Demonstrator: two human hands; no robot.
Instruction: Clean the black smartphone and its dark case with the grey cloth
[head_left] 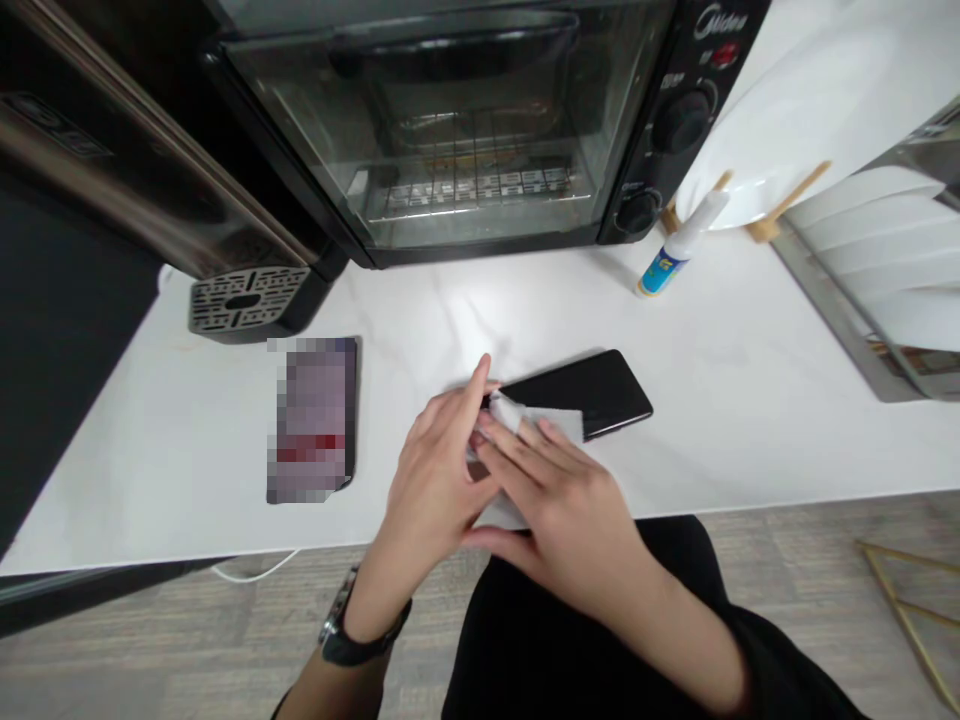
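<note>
A black smartphone (600, 390) lies at a slant on the white counter in front of me, its dark glossy face up. My left hand (439, 455), with a watch on the wrist, is around the phone's left end, one finger pointing up. Over that same end, my right hand (559, 490) presses a thin white wipe (562, 422) with its fingers fairly straight and close together. Part of the wipe is bunched between the two hands. The hands cover the left part of the phone.
Another phone or tablet (319, 420), its screen blurred out, lies to the left. A toaster oven (480, 240) stands behind, beside a machine with a drip tray (251, 300). A white-capped bottle (667, 260) stands at right, near a dish rack (847, 330) with white plates.
</note>
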